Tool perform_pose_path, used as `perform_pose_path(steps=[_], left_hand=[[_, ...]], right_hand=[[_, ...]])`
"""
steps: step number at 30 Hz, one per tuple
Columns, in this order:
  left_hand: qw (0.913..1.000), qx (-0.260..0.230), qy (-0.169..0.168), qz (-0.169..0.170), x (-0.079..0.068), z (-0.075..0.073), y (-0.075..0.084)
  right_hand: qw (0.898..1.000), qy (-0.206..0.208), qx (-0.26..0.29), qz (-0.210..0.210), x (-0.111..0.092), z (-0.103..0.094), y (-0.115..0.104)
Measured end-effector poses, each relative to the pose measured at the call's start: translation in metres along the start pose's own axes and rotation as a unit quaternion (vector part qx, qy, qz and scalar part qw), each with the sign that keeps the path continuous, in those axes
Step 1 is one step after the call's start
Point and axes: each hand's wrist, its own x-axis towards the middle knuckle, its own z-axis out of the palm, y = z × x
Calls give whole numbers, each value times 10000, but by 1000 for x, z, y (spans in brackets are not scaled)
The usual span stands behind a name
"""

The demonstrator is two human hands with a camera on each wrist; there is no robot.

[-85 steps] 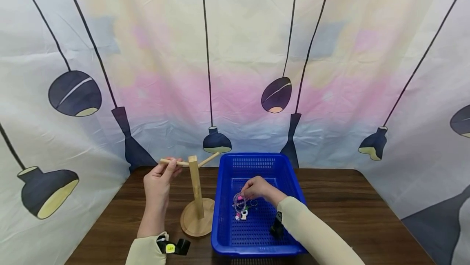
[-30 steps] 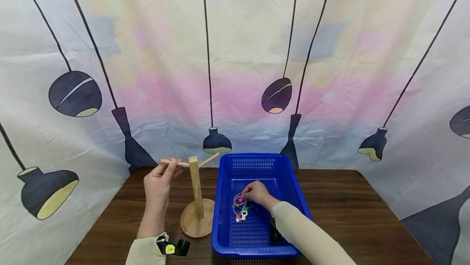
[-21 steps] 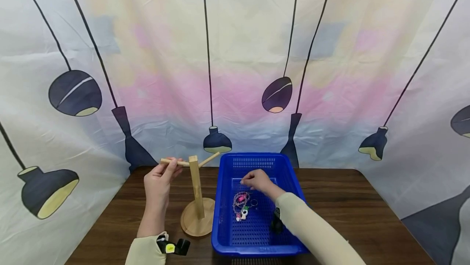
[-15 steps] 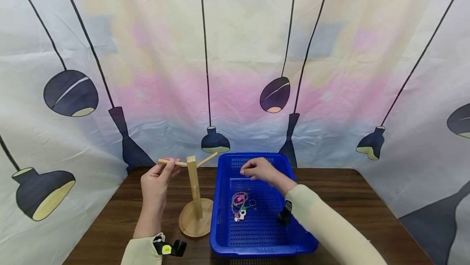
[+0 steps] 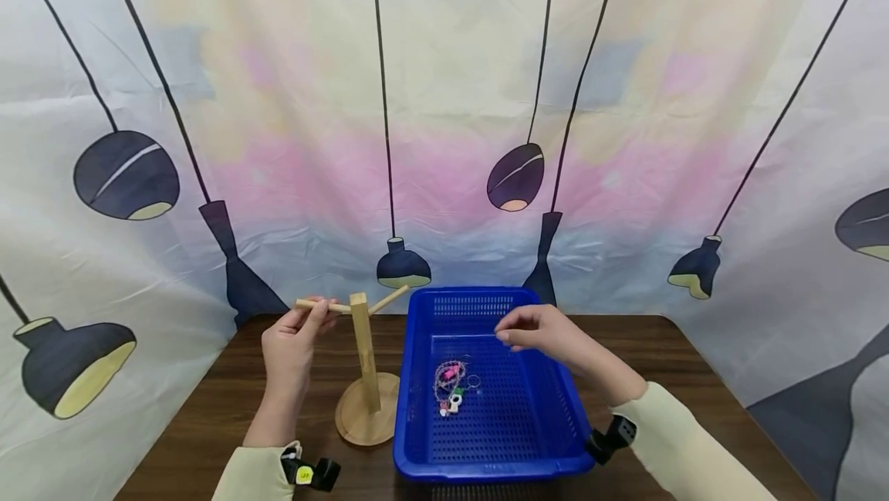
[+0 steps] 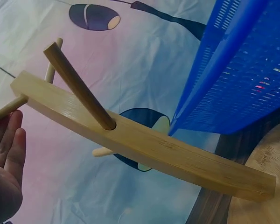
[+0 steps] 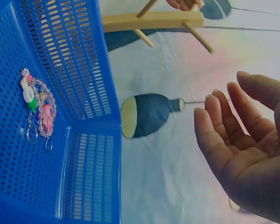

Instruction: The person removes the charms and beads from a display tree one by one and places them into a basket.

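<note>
My left hand (image 5: 286,350) pinches one upper peg of a wooden stand (image 5: 366,354), a square post with round pegs on a round base. In the left wrist view several pegs stick out of the post (image 6: 149,142), and the fingers (image 6: 14,154) lie at the peg by its top. My right hand (image 5: 559,337) hovers above the right side of a blue plastic basket (image 5: 401,428), fingers loosely bent and holding nothing. On the basket's floor lies a small cluster of keychains (image 5: 450,374) with pink, white and green charms, beaded loops and metal rings, clearer in the right wrist view.
The stand's round base (image 5: 350,428) sits close to the basket's left side on a dark wooden table (image 5: 646,377). Behind the table hangs a cloth backdrop (image 5: 458,99) printed with lamps. Black wrist cameras (image 5: 611,439) are strapped to both sleeves.
My right hand has come up from the keychains, first back and then rightward, leaving them on the basket floor. The left hand keeps its grip on the peg. The view has shifted slightly.
</note>
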Motion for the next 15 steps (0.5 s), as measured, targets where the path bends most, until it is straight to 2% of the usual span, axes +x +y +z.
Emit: perform_pose_path(steps=[4, 8, 10, 11, 13, 14, 15], left_hand=[[10000, 32, 2, -12, 1, 1, 0], [10000, -21, 0, -54, 0, -3, 0], [9998, 123, -69, -128, -1, -8, 1], [9993, 302, -129, -192, -2, -12, 1], [9941, 982, -344, -306, -3, -21, 2], [9878, 1446, -472, -336, -3, -27, 2], [9773, 1997, -631, -325, -2, -33, 3]], right_hand=[[9995, 227, 220, 18, -22, -10, 15], [9959, 435, 781, 148, -45, -15, 41], [9922, 536, 1085, 308, -56, -14, 57], [9895, 583, 1254, 422, -62, -14, 65], [9840, 681, 1527, 609, -72, -16, 79], [9824, 750, 1585, 641, -78, -18, 85], [9802, 904, 1605, 727, -83, -21, 90]])
